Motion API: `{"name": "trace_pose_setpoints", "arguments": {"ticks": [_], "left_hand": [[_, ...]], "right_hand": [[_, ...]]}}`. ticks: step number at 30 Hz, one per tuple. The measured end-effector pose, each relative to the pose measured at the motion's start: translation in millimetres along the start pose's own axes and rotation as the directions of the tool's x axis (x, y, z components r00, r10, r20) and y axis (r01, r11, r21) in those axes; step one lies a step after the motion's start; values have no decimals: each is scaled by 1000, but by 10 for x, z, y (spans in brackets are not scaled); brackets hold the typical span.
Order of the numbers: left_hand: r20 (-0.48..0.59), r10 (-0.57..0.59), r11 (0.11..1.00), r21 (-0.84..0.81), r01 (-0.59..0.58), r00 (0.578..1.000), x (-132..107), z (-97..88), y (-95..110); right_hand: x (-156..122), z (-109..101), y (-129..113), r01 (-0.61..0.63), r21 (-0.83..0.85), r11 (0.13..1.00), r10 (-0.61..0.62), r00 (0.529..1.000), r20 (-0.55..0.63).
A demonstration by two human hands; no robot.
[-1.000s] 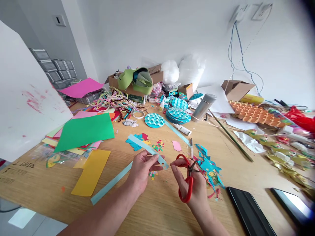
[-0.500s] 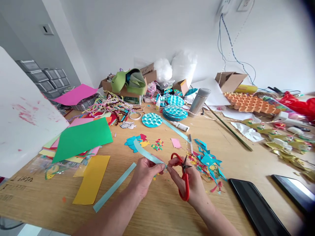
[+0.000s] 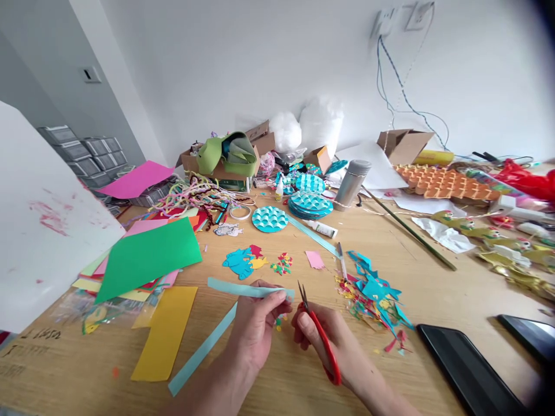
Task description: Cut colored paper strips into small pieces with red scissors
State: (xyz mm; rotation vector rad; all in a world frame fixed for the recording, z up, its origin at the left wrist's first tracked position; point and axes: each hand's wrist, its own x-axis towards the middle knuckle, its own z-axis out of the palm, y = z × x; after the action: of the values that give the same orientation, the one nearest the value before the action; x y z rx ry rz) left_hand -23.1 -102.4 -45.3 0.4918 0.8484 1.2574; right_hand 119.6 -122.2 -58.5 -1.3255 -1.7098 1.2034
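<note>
My left hand (image 3: pixel 256 326) pinches a light blue paper strip (image 3: pixel 243 288) that runs level to the left above the wooden table (image 3: pixel 433 289). My right hand (image 3: pixel 336 345) is closed round red-handled scissors (image 3: pixel 321 338). Their short dark blades point up, just right of the strip's pinched end. A second light blue strip (image 3: pixel 202 349) lies flat on the table under my left wrist. Small coloured scraps sit on the table between my hands.
A heap of teal and coloured offcuts (image 3: pixel 373 294) lies right of my hands. Green (image 3: pixel 147 257) and yellow (image 3: pixel 167 332) sheets lie left. Black tablets (image 3: pixel 468 375) sit at front right. Teal scalloped discs (image 3: pixel 269 219), a glue tube (image 3: pixel 321 229), a steel flask (image 3: pixel 352 184) and boxes crowd the back.
The strip has swung from a slant to lying level toward the left. My right hand has turned the scissors so the blades point up beside the strip's end. The view tilted down slightly.
</note>
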Motion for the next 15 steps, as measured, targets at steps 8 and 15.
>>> {"name": "trace_pose_setpoints", "arguments": {"ticks": [8, 15], "left_hand": [[-10, 3, 1000, -1, -3, 1000, 1, 10, -49], [10, 7, 1000, -1, -7, 1000, -17, 5, -69]], "right_hand": [[-36, 80, -35, -43, 11, 999, 42, 996, 82], [-33, 99, 9, -105, 101, 989, 96, 991, 93]]}}
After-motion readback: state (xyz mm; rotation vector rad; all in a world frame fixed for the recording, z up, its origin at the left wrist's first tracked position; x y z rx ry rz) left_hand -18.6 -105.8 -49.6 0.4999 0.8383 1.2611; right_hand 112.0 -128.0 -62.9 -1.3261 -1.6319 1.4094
